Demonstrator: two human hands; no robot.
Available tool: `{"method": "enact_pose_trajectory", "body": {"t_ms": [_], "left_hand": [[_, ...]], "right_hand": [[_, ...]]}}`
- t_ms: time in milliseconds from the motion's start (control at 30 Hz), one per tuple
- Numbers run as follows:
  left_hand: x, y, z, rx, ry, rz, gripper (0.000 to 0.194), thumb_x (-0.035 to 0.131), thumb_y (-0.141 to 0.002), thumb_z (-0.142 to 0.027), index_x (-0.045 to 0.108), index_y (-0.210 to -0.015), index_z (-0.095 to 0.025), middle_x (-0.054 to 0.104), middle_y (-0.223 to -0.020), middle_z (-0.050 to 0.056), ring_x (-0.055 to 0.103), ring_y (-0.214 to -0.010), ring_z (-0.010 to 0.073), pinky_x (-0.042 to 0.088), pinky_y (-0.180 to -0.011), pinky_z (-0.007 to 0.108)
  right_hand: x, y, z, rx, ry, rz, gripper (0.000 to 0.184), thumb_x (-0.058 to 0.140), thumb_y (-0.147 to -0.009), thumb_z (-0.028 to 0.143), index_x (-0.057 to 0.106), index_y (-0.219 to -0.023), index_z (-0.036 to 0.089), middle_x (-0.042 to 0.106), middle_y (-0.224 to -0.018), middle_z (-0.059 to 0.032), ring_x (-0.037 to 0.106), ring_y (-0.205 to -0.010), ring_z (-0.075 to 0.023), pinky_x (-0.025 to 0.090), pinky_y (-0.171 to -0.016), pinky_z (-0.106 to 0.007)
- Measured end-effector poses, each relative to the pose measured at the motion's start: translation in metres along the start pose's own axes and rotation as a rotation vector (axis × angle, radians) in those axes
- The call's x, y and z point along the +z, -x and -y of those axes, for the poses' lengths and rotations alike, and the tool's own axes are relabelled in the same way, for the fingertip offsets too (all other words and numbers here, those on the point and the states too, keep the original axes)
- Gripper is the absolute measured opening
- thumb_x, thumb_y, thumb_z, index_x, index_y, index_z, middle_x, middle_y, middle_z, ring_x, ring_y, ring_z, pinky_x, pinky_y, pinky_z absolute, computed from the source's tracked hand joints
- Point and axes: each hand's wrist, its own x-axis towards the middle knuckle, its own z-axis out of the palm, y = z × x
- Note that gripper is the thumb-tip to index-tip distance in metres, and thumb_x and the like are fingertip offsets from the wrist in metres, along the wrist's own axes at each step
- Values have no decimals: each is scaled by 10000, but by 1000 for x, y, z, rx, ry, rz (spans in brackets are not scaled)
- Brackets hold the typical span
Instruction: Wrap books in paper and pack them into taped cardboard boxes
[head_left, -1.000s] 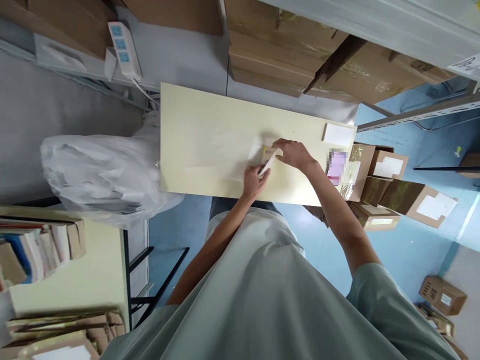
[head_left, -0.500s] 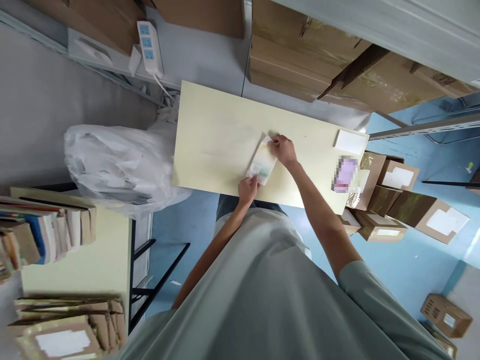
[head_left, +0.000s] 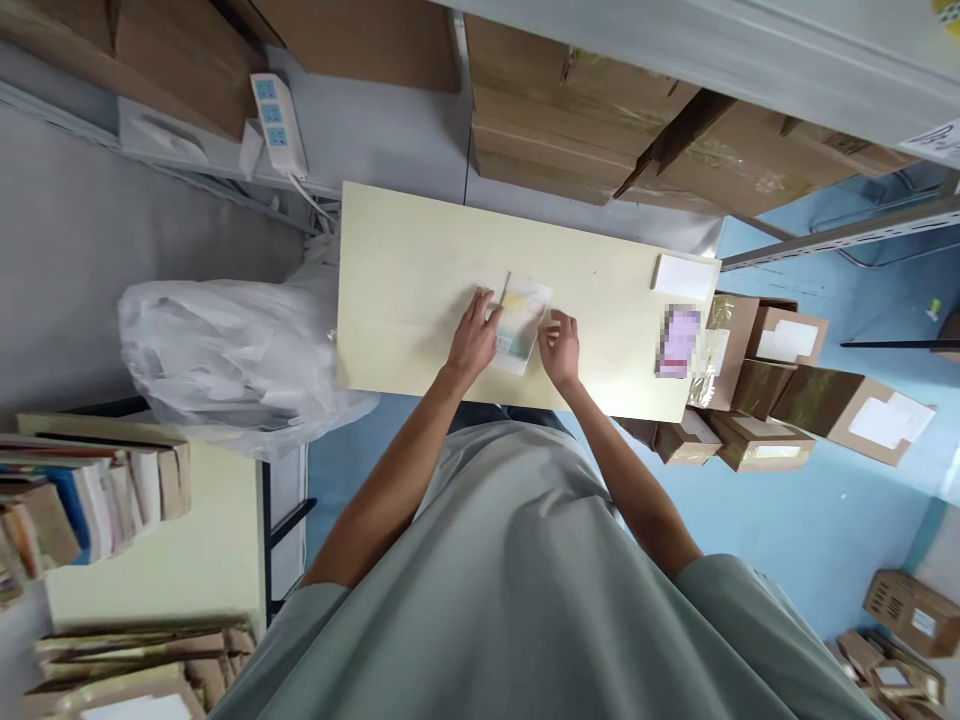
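Note:
A thin, pale book (head_left: 523,318) with a yellow and green tinted cover and a barcode near its lower edge lies on the cream tabletop (head_left: 405,290). My left hand (head_left: 474,338) rests along the book's left side, its fingers stretched out and apart, the tips on or beside the cover. At the opposite edge, my right hand (head_left: 560,348) has curled fingers with the tips together at the book's right border. Whether a page or the cover is between those fingertips is too small to make out.
A white box-like pad (head_left: 683,277) and a blurred-out purple item (head_left: 679,341) lie at the table's right end. A white plastic bag (head_left: 225,355) bulges at its left. Cardboard boxes (head_left: 742,440) stand right; a power strip (head_left: 278,122) sits at the upper left.
The book has come down flatter on the table. My left hand has moved up from its bottom edge to its left side, fingers spreading. My right hand has dropped from the top corner to the right edge.

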Motion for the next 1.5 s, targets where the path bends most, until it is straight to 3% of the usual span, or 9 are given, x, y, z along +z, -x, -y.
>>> {"method": "enact_pose_trajectory", "body": {"t_ms": [167, 367, 567, 767, 900, 1167, 1300, 1400, 1500], "left_hand": [[20, 9, -5, 33, -22, 43, 598, 453, -1026, -133, 547, -1615, -173, 530, -1721, 146, 264, -1737, 334, 313, -1412, 566], [45, 28, -50, -159, -82, 15, 631, 491, -1039, -162, 499, -1670, -142, 491, -1741, 198, 312, -1710, 397, 363, -1359, 603], [38, 25, -66, -200, -124, 3, 588, 544, -1033, -145, 552, -1619, -182, 527, -1677, 220, 405, -1643, 413, 418, -1288, 603], [26, 23, -49, -123, -117, 61, 540, 594, -999, -144, 600, -1537, -188, 578, -1601, 210, 500, -1545, 405, 498, -1235, 574], [18, 38, -14, -83, -60, 20, 582, 571, -969, -97, 567, -1546, -170, 516, -1681, 205, 390, -1647, 390, 457, -1295, 585], [3, 74, 40, -102, 57, -70, 653, 577, -962, -135, 487, -1609, -158, 537, -1658, 211, 480, -1604, 351, 408, -1362, 542], [7, 71, 31, -133, 33, -81, 674, 608, -920, -117, 504, -1586, -143, 529, -1658, 220, 478, -1592, 369, 422, -1340, 565], [9, 68, 18, -209, -1, -75, 707, 612, -915, -115, 479, -1608, -144, 499, -1685, 229, 465, -1597, 381, 435, -1317, 581], [9, 68, 8, -257, -23, -67, 707, 594, -932, -115, 466, -1627, -144, 476, -1702, 241, 447, -1615, 386, 424, -1318, 575]], "right_hand": [[-9, 37, -20, 161, -237, 25, 453, 609, -1054, 594, 610, -1355, 256, 698, -1390, -167, 748, -1134, -247, 671, -957, -435], [-36, 19, -35, 238, -325, 17, 588, 692, -946, 725, 692, -1262, 229, 782, -1241, -155, 759, -1089, -272, 656, -970, -478], [-48, 12, -12, 186, -266, 74, 434, 681, -956, 624, 728, -1117, 224, 814, -1063, -108, 759, -948, -249, 643, -901, -437], [-29, 30, 42, 63, -77, 119, 256, 625, -1020, 441, 707, -1152, 238, 788, -1066, -68, 735, -829, -201, 619, -811, -354], [1, 36, 72, -26, 97, 252, 194, 614, -1049, 317, 697, -1203, 232, 765, -1128, -63, 740, -803, -187, 599, -818, -334], [70, 29, 94, -24, 537, 527, 279, 515, -1110, 194, 646, -1355, 204, 707, -1403, -144, 747, -1139, -292, 604, -891, -377], [61, 29, 84, -48, 535, 522, 270, 495, -1133, 235, 659, -1348, 230, 699, -1386, -141, 712, -1209, -294, 610, -949, -391], [40, 27, 65, -37, 434, 348, 282, 539, -1103, 251, 662, -1355, 214, 666, -1401, -186, 658, -1306, -334, 612, -1009, -446], [25, 24, 40, 39, 274, 229, 305, 577, -1060, 257, 650, -1348, 194, 688, -1324, -193, 712, -1158, -313, 615, -1019, -485]]}}
